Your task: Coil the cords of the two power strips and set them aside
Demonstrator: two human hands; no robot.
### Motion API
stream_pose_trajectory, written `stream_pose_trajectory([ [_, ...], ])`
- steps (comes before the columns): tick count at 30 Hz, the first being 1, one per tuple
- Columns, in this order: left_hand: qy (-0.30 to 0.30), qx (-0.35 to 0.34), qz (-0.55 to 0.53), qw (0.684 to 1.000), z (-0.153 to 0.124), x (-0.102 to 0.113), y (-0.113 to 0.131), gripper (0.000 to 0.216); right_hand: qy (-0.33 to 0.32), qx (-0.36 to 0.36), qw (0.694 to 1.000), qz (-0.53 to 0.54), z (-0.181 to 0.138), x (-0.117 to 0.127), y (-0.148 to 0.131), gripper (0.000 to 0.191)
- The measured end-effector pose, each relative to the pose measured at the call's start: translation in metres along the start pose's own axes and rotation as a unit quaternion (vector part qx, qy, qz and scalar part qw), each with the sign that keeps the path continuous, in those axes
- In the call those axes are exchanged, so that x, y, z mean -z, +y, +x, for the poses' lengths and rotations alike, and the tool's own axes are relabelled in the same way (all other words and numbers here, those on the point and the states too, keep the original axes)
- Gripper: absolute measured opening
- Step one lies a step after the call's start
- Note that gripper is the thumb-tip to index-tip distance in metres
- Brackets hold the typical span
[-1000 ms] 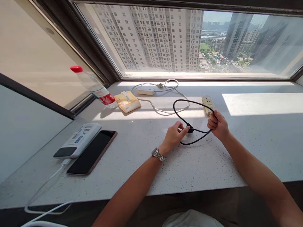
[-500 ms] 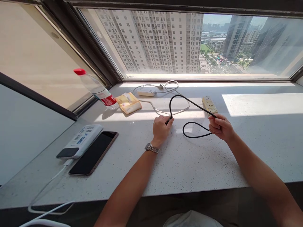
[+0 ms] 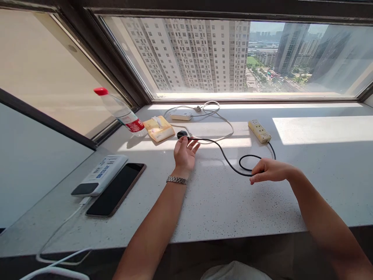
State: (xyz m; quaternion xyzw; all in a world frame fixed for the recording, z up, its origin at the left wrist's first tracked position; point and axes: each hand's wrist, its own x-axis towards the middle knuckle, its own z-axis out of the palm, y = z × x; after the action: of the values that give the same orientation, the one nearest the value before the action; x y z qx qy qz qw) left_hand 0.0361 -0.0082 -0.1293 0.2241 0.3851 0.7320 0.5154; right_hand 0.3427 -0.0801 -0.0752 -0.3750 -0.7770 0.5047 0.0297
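My left hand (image 3: 185,153), palm turned up, pinches a black power cord (image 3: 223,152) between thumb and forefinger close to its black plug (image 3: 182,134). The other fingers of that hand are loosely spread. Further right, my right hand (image 3: 271,170) has its fingers closed over the same cord, low over the counter, with its back turned up. Between the hands the cord sags. Beyond the right hand it makes a loop and runs to a cream power strip (image 3: 259,131); part of it is hidden beneath the hand.
A second power strip (image 3: 180,116) with a pale cord lies near the window. At left are a red-capped bottle (image 3: 128,116), a tissue pack (image 3: 159,128), a white power bank (image 3: 100,175) and a phone (image 3: 116,189). The counter's front edge (image 3: 233,237) runs before me.
My left hand has turned palm up and moved slightly left, bringing the plug into view. My right hand has lowered and turned over, and the cord between them has dropped from a raised arch.
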Motion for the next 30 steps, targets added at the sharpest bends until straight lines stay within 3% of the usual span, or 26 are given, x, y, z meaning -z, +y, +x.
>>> stream_pose_trajectory([
  [4, 0.058, 0.045, -0.095, 0.993, 0.004, 0.002, 0.01, 0.014, 0.009, -0.075, 0.99, -0.122, 0.009, -0.02, -0.011, 0.042],
  [8, -0.016, 0.071, -0.123, 0.99, 0.001, -0.001, 0.016, 0.027, 0.029, -0.096, 0.97, -0.223, 0.022, -0.037, -0.016, 0.04],
  [11, -0.08, 0.019, -0.081, 0.993, -0.008, -0.006, 0.018, 0.027, 0.054, -0.096, 0.956, -0.272, 0.03, -0.045, -0.018, 0.04],
  [14, -0.161, -0.113, 0.043, 0.98, -0.022, -0.01, 0.016, 0.028, 0.074, -0.061, 0.949, -0.301, 0.034, -0.05, -0.017, 0.042],
  [17, -0.253, -0.227, 0.253, 0.906, -0.04, -0.012, 0.008, 0.029, 0.133, 0.014, 0.946, -0.295, 0.036, -0.051, -0.009, 0.03],
  [20, -0.354, -0.303, 0.437, 0.769, -0.059, -0.014, -0.004, 0.022, 0.23, 0.131, 0.932, -0.249, 0.04, -0.051, 0.005, 0.021],
  [23, -0.439, -0.355, 0.508, 0.65, -0.071, -0.018, -0.016, 0.026, 0.337, 0.24, 0.886, -0.212, 0.045, -0.05, 0.019, 0.031],
  [25, -0.466, -0.368, 0.511, 0.622, -0.074, -0.019, -0.019, 0.026, 0.401, 0.29, 0.845, -0.201, 0.048, -0.049, 0.024, 0.038],
  [30, -0.515, -0.321, 0.466, 0.643, -0.075, -0.02, -0.013, 0.028, 0.498, 0.351, 0.766, -0.203, 0.048, -0.049, 0.018, 0.04],
])
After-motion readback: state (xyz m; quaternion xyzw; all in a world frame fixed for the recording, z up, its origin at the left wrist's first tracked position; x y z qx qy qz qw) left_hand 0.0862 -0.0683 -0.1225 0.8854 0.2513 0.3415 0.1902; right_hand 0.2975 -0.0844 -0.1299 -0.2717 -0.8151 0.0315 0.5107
